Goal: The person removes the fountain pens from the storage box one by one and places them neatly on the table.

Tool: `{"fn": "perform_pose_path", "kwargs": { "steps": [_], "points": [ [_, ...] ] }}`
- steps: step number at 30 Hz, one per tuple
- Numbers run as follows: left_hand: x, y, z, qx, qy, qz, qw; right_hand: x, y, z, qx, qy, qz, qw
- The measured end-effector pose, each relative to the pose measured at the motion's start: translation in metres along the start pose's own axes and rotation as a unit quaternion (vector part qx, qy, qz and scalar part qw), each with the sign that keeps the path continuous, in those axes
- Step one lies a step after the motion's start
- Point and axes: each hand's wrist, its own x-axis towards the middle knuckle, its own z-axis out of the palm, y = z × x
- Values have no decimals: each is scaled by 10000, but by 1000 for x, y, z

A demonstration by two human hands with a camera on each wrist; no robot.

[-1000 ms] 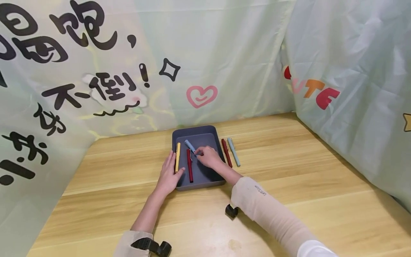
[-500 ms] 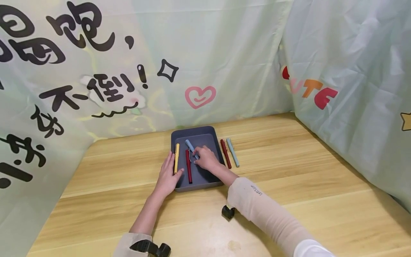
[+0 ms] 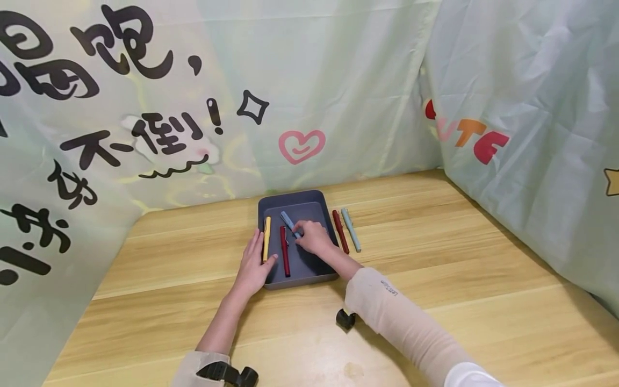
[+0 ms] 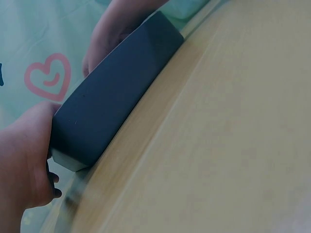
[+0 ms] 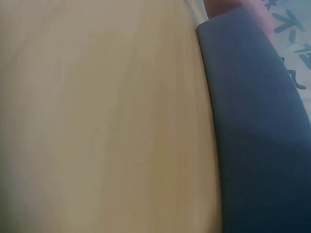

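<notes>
A dark grey-blue tray [image 3: 304, 266] sits on the wooden table with three pens inside. My left hand [image 3: 252, 264] holds its left side, fingers along the outer wall and thumb over the rim; the left wrist view shows this hand [image 4: 29, 155] at the tray's corner. Inside the tray, my right hand [image 3: 313, 237] pinches the lower part of a slanted blue pen [image 3: 287, 219], whose end is hidden by the fingers. A dark red pen [image 3: 285, 255] lies left of it. Along the left wall is a yellow pen [image 3: 267, 239].
Just right of the tray, another dark red pen [image 3: 340, 231] and a light blue pen [image 3: 351, 230] lie side by side on the table [image 3: 459, 258]. Printed cloth [image 3: 367, 97] hangs behind and to the right. The tray's wall [image 5: 262, 121] fills the right wrist view's right side.
The fingers of the right hand have shifted slightly at the blue pen, which has edged a little to the right. The left hand stays on the tray.
</notes>
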Motion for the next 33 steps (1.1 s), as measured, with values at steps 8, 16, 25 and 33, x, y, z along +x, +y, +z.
{"fn": "perform_pose_path", "kwargs": {
  "steps": [8, 16, 25, 33],
  "points": [
    [1, 0, 1, -7, -40, -67, 10000, -3, 0, -6, 362, -95, 188, 9991],
    [0, 0, 1, -50, -36, -102, 9999, -5, 0, -8, 872, -225, 340, 9954],
    [0, 2, 0, -83, 8, -83, 9999, -8, 2, -11, 1708, -573, 388, 9829],
    [1, 0, 1, -95, -10, -82, 9999, -15, 3, -16, 2481, -740, 569, 9642]
  ]
}}
